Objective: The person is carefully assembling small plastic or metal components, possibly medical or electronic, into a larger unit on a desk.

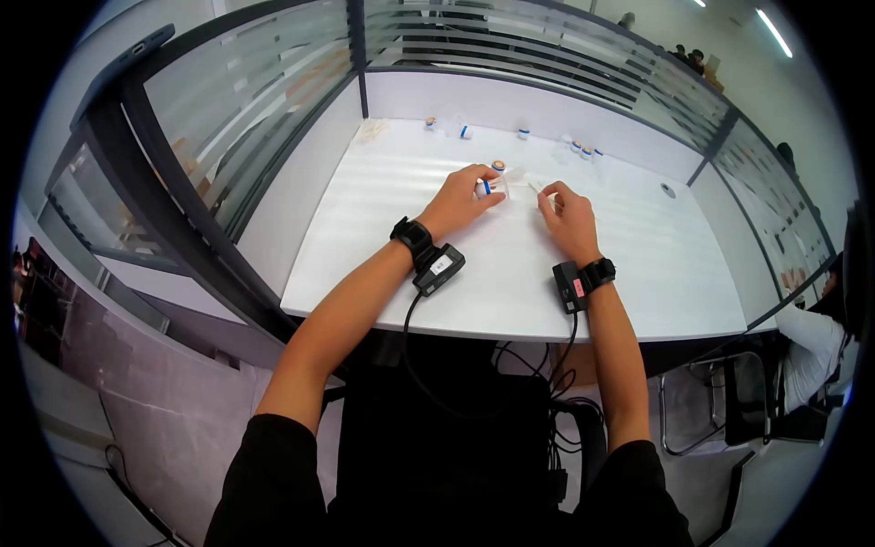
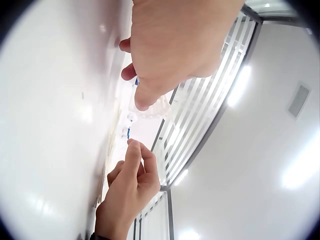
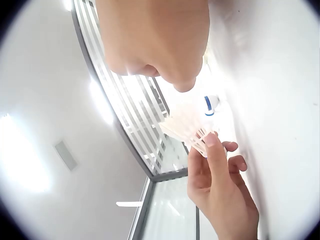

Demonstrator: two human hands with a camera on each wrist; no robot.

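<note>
My left hand (image 1: 462, 201) grips a white shuttlecock (image 3: 187, 129) by its blue-banded cork end, thumb and fingers around the base. In the right wrist view, its feathered skirt fans out toward my other hand. My right hand (image 1: 571, 221) is a little to the right, with its thumb and forefinger pinched together. A thin white feather-like piece (image 1: 534, 187) shows at those fingertips. From the left wrist view, the right hand (image 2: 131, 187) appears curled, close to the skirt. Another shuttlecock (image 1: 499, 166) stands just beyond my left fingers.
Several shuttlecocks stand along the back of the white table (image 1: 392, 264), among them one at the back left (image 1: 430, 123) and a cluster at the right (image 1: 586, 151). Loose pale feathers (image 1: 372, 130) lie in the back left corner. Partition walls enclose the table; a person sits at the far right.
</note>
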